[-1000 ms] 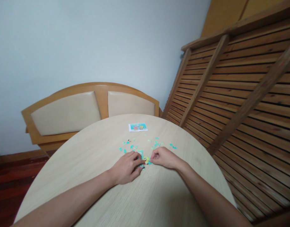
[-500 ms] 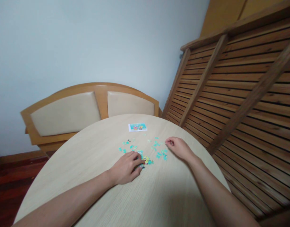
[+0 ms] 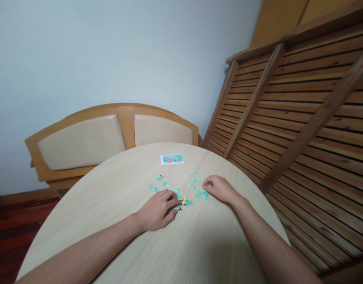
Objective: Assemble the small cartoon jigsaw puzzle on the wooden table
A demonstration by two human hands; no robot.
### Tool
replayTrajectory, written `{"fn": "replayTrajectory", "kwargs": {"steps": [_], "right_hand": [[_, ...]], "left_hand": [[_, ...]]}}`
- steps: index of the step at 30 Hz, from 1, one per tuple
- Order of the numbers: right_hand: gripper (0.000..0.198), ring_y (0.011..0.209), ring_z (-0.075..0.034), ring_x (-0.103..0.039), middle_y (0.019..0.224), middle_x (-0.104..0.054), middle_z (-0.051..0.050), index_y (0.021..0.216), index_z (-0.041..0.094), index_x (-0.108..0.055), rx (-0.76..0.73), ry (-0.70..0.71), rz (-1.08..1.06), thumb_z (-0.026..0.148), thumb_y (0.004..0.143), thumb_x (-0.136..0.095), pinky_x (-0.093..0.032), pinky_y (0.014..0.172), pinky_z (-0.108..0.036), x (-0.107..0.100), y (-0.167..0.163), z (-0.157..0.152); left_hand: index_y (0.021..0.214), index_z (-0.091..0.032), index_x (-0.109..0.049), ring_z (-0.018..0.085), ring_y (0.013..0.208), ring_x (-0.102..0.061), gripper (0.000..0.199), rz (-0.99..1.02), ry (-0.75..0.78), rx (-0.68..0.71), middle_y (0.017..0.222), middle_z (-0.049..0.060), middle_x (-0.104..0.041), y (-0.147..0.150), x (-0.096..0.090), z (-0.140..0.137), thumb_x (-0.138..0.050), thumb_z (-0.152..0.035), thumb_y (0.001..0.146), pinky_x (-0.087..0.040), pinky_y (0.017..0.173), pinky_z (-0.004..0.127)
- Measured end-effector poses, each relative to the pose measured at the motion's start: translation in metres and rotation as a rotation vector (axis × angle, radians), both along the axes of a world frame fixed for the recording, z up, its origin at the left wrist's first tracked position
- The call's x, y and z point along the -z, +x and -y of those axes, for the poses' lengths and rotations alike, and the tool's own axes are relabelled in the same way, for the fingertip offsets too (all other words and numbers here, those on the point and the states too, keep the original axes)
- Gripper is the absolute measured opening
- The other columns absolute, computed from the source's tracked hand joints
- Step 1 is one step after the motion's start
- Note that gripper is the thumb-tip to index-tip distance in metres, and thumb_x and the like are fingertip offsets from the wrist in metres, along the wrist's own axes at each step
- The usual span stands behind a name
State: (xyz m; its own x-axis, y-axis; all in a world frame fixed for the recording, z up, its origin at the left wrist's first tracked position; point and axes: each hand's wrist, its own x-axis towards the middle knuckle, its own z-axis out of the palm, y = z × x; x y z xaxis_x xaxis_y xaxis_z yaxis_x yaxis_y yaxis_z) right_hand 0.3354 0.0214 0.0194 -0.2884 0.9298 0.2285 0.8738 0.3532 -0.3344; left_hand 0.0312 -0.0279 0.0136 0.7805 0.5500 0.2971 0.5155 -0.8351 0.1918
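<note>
- Steadying of the joined puzzle section (image 3: pixel 184 200) is provided by the left hand (image 3: pixel 158 209), laid palm-down over its left part with fingers loosely spread and forefinger extended onto the yellow area. Nothing is seen pinched; the pressure is presumably applied to keep the interlocked parts from sliding.
- The right hand (image 3: pixel 219 188) is held to the right of the joined section and slightly beyond it, thumb and forefinger brought near each other. Whether the tips meet, or a piece is gripped between them, cannot be told at this scale.
- Turquoise pieces (image 3: pixel 198 194) are grouped right of the joined section, beside the right fingertips, where they can be reached without crossing the left arm.
- Scattered pieces (image 3: pixel 155 189) are spread beyond and left of the joined section. All are thin, flat and small, with knobbed, irregular outlines.
- A picture card (image 3: pixel 172 159) is laid well beyond the joined section, face up, probably for viewing past the hands. It is rectangular, white-edged and printed in turquoise, pink and yellow.
- The joined section is supported by a round table (image 3: pixel 169 252), finished in pale, fine wood grain.
- Beyond the joined section, cream padded panels (image 3: pixel 83 142) are framed in smooth, arched wood; to its right, a slatted wooden panel (image 3: pixel 287 138) is leaned at an angle.
</note>
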Motion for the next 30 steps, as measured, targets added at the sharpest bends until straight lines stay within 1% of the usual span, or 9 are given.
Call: {"fn": "replayTrajectory", "kwargs": {"steps": [4,7,11,20,26,28,30], "right_hand": [[0.016,0.091,-0.021,-0.067,0.093,-0.076,-0.005,0.087,0.021,-0.075,0.010,0.028,0.005,0.027,0.085,-0.061,-0.046,0.082,-0.030,0.0029,0.0007,-0.0012],[0.016,0.091,-0.022,-0.067,0.093,-0.075,-0.005,0.085,0.022,-0.076,0.000,0.001,0.012,0.032,0.085,-0.063,-0.046,0.083,-0.031,0.0010,0.0009,-0.0011],[0.016,0.092,-0.023,-0.068,0.096,-0.076,-0.005,0.086,0.024,-0.078,-0.009,-0.051,0.024,0.037,0.082,-0.069,-0.046,0.083,-0.031,-0.0027,0.0028,-0.0005],[0.020,0.096,-0.023,-0.069,0.102,-0.077,-0.006,0.094,0.024,-0.080,-0.056,-0.058,-0.036,0.031,0.087,-0.062,-0.048,0.085,-0.032,-0.0005,0.0070,0.0004],[0.019,0.100,-0.023,-0.068,0.103,-0.076,-0.005,0.096,0.025,-0.079,-0.089,-0.056,-0.050,0.026,0.087,-0.062,-0.047,0.091,-0.034,0.0038,0.0034,-0.0019],[0.020,0.101,-0.023,-0.067,0.105,-0.076,-0.005,0.098,0.025,-0.078,-0.095,-0.054,-0.048,0.026,0.088,-0.061,-0.046,0.093,-0.034,0.0052,0.0016,-0.0026],[0.020,0.102,-0.023,-0.067,0.106,-0.076,-0.006,0.100,0.023,-0.077,-0.066,-0.054,-0.049,0.029,0.088,-0.063,-0.046,0.093,-0.034,0.0057,0.0007,-0.0029]], "left_hand": [[0.125,-0.022,-0.060,0.025,0.103,-0.055,0.032,0.001,0.003,0.008,0.110,0.010,-0.058,0.0004,0.0000,-0.0002,-0.048,-0.026,0.096,-0.048,0.095,0.040],[0.126,-0.023,-0.060,0.025,0.103,-0.055,0.032,0.001,0.001,0.006,0.110,0.010,-0.058,0.0005,-0.0002,-0.0002,-0.048,-0.026,0.096,-0.048,0.095,0.040],[0.126,-0.023,-0.060,0.025,0.103,-0.056,0.032,0.002,-0.002,0.002,0.110,0.010,-0.058,0.0003,-0.0010,0.0004,-0.048,-0.026,0.096,-0.048,0.095,0.040],[0.127,-0.023,-0.060,0.025,0.106,-0.057,0.033,0.029,0.009,0.023,0.114,0.010,-0.060,-0.0003,0.0022,-0.0004,-0.048,-0.026,0.096,-0.048,0.096,0.040],[0.126,-0.023,-0.061,0.024,0.111,-0.058,0.033,0.041,0.002,0.087,0.119,0.009,-0.062,-0.0002,0.0028,-0.0015,-0.047,-0.023,0.096,-0.047,0.101,0.040],[0.126,-0.023,-0.061,0.024,0.112,-0.059,0.033,0.040,0.007,0.101,0.121,0.009,-0.063,0.0001,0.0025,-0.0015,-0.047,-0.023,0.096,-0.047,0.102,0.040],[0.126,-0.023,-0.062,0.024,0.113,-0.059,0.033,0.032,0.011,0.109,0.122,0.009,-0.064,0.0003,0.0023,-0.0013,-0.046,-0.023,0.097,-0.047,0.102,0.040]]}}
